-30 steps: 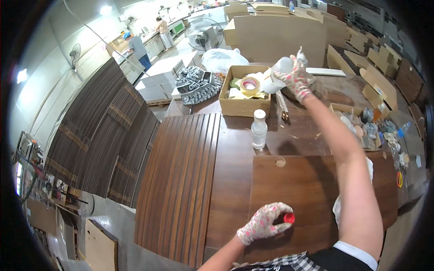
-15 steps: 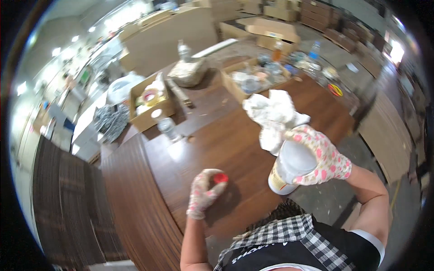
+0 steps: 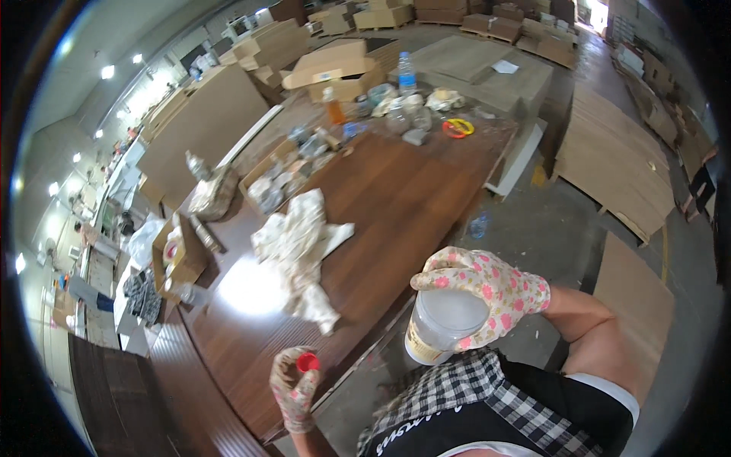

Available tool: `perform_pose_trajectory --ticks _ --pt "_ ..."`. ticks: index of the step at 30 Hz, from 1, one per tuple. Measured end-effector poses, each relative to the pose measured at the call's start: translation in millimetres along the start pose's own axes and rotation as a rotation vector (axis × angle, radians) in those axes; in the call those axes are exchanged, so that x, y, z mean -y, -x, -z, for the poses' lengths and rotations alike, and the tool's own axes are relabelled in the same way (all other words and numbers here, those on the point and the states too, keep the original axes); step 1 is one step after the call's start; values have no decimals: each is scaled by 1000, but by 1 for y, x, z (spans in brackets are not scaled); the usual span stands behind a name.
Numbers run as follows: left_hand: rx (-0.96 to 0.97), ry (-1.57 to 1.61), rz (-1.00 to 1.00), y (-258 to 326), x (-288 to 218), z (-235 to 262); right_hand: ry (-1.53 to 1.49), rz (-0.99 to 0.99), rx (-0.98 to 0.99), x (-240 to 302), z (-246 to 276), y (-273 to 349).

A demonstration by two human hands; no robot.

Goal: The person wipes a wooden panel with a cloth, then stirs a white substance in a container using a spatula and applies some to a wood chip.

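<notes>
My right hand [image 3: 502, 293], in a white glove with pink flowers, is wrapped round the side of a translucent plastic jar [image 3: 428, 335] with a printed label. The jar is held up close to my apron, past the table's near edge, and its pale round end faces up. A small red cap [image 3: 308, 362] is pinched between the thumb and fingers of my left hand [image 3: 292, 392], which wears a matching glove. That hand hovers over the near left part of the brown wooden table [image 3: 396, 190]. A crumpled white cloth [image 3: 293, 247] lies on the tabletop beyond it.
Toward the far side sit a cardboard box of odds and ends [image 3: 263, 171], a smaller box with tape rolls [image 3: 186, 255] and a clear bottle [image 3: 186, 293]. A blue-labelled water bottle [image 3: 407, 76] and red-and-yellow rings [image 3: 458, 128] are at the far end. Cardboard stacks [image 3: 617, 160] stand at right.
The view has swung to the right, so the table's contents appear farther left. The jar has gone from over the tabletop to beyond its near edge. Both hands keep their holds.
</notes>
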State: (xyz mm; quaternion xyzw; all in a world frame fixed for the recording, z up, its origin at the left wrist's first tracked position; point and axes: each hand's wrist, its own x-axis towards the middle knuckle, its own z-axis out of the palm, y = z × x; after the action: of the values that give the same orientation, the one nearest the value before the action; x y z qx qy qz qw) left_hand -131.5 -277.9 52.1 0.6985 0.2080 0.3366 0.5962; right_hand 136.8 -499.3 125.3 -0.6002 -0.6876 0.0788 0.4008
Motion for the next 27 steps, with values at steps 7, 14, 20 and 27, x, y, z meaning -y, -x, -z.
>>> perform_pose_trajectory --ticks 7,14,20,27 --pt "363 328 194 -13 27 -179 360 -279 -86 -55 75 94" --pt "655 322 207 -54 36 -311 452 -536 -296 -114 120 155" --pt "780 460 311 -90 75 -388 414 -626 -382 -178 146 166" --pt "418 505 319 -156 108 -474 504 -574 -273 -262 215 141"
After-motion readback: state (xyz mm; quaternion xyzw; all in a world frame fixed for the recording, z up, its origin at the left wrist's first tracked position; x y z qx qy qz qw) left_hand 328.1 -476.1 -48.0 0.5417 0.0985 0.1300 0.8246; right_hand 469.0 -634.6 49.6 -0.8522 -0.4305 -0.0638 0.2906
